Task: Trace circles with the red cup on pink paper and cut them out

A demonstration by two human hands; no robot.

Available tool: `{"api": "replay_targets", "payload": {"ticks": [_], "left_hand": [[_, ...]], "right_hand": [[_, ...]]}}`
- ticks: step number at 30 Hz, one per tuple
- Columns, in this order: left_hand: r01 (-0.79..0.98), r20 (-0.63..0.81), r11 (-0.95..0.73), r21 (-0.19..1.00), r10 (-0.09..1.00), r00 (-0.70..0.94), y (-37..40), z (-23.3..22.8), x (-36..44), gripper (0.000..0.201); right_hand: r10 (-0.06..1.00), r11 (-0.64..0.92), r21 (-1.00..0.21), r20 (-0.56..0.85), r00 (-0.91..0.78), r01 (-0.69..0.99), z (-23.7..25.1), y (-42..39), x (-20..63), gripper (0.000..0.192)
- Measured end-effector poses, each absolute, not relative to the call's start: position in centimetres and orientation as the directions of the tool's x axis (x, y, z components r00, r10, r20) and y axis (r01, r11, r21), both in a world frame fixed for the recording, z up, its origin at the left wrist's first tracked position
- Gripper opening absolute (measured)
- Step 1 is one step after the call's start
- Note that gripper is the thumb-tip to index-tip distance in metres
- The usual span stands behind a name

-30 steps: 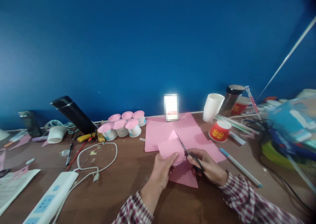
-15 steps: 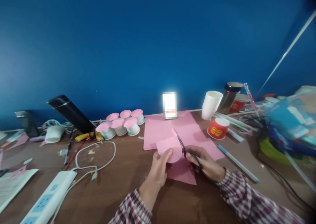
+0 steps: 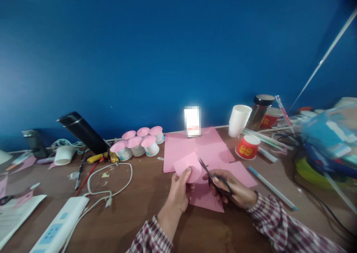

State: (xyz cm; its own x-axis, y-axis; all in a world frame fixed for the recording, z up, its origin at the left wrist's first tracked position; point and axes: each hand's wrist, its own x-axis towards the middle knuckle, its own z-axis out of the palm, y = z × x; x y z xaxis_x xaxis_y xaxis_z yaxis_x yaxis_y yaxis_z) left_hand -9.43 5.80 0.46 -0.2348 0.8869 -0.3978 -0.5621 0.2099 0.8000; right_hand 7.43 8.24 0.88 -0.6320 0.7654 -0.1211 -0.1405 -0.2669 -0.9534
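Between thumb and fingers, my left hand [image 3: 180, 191] pinches a piece of pink paper [image 3: 184, 163] whose lower right edge is rounded. My right hand [image 3: 228, 186] grips black-handled scissors [image 3: 220, 183], their blades pointing up and left beside the paper's right edge. Whether the blades touch the paper I cannot tell. Below and behind both hands lie larger pink sheets [image 3: 178, 143] on the brown table. To the left stand several small paper cups [image 3: 150, 147] with pink paper discs on top.
A red paper cup [image 3: 247, 147] and stacked white cups [image 3: 239, 121] stand at the right, near a pale blue stick [image 3: 272, 188]. At the left are a power strip [image 3: 60, 223], a white cable [image 3: 110, 193] and a black cylinder [image 3: 83, 132]. A blue wall [image 3: 178, 52] rises behind.
The scissors have swung away from the paper's edge a little, and a cut-off pink strip seems to have dropped onto the sheets. The paper has turned slightly in my left hand.
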Motion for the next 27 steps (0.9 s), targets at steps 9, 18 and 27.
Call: {"api": "replay_targets", "payload": {"ticks": [9, 18, 27], "left_hand": [[-0.507, -0.347, 0.214, 0.835, 0.92, -0.184, 5.45, 0.4, -9.16, 0.037], [-0.484, -0.309, 0.197, 0.853, 0.937, -0.164, 5.22, 0.08, -9.09, 0.038], [-0.49, -0.356, 0.237, 0.839, 0.92, -0.165, 5.16, 0.45, -9.02, 0.041]], "right_hand": [[0.815, -0.243, -0.951, -0.094, -0.572, -0.19, 0.86, 8.41, 7.49, 0.035], [0.826, -0.265, -0.945, -0.12, -0.55, -0.191, 0.87, 8.36, 7.51, 0.035], [0.822, -0.243, -0.961, -0.132, -0.554, -0.131, 1.0, 8.32, 7.52, 0.034]]}}
